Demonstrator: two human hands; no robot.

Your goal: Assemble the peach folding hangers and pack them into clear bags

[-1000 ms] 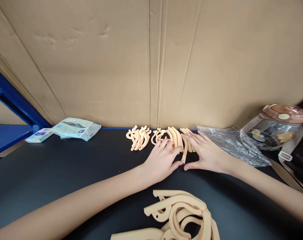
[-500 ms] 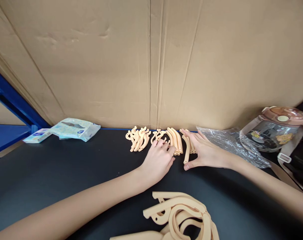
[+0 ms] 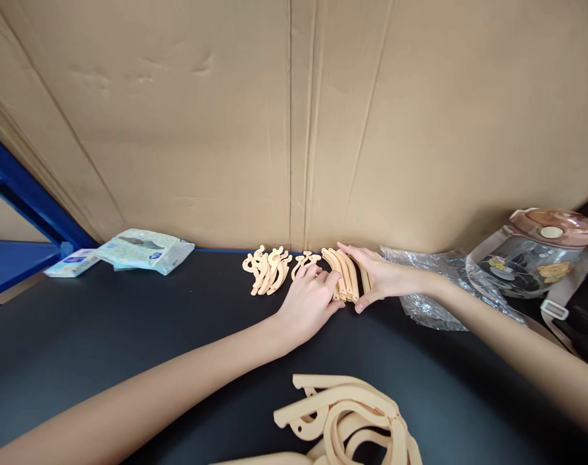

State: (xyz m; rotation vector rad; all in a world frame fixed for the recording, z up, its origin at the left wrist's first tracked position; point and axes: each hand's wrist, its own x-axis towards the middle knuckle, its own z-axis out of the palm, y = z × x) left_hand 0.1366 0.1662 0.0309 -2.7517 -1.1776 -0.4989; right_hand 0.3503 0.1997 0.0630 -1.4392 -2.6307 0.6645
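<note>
A row of curved beige plastic hanger arms [image 3: 343, 274] lies side by side near the back of the black table. My right hand [image 3: 381, 274] spans the row's right side, thumb at the near end and fingers at the far end of the arms. From the left, my left hand [image 3: 308, 298] presses curled fingers and thumb against the row's near left end. Its fingertips are partly hidden. More arms [image 3: 366, 278] show behind my right thumb. Small beige hook pieces [image 3: 309, 258] lie just beyond my left hand, and a pile of similar curved pieces [image 3: 269, 271] sits farther left.
Folded beige hangers [image 3: 362, 413] lie close in front. Crumpled clear plastic wrap [image 3: 434, 284] and a strapped drink bottle [image 3: 536, 258] stand at right. A tissue pack [image 3: 148, 250] and a small box [image 3: 73, 263] are at left. A cardboard wall [image 3: 201, 129] rises behind.
My right hand has moved left, bringing a separate hanger arm up against the row. My left hand stays by the row, its thumb slightly shifted.
</note>
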